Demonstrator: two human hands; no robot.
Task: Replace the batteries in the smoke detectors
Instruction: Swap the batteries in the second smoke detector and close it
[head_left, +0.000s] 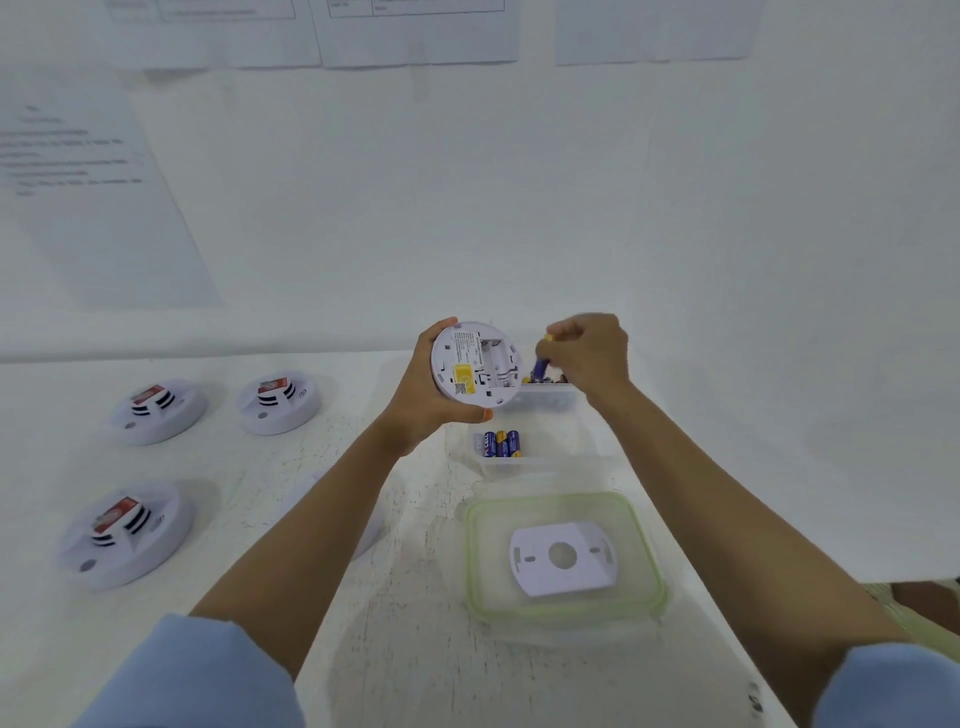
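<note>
The left hand (421, 400) grips the smoke detector (475, 364) by its rim; it looks light and stiff. The right hand (592, 353) pinches a small, likely slippery battery (539, 366), seemingly near its top.

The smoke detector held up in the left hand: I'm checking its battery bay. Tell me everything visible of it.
Round white plastic smoke detector, tilted, back facing the camera: printed text, a yellow label, an open battery bay that looks empty. The left hand grips its rim.

Upturned white detector (475, 366) (compartment open), purple battery (539, 366) beside
</note>
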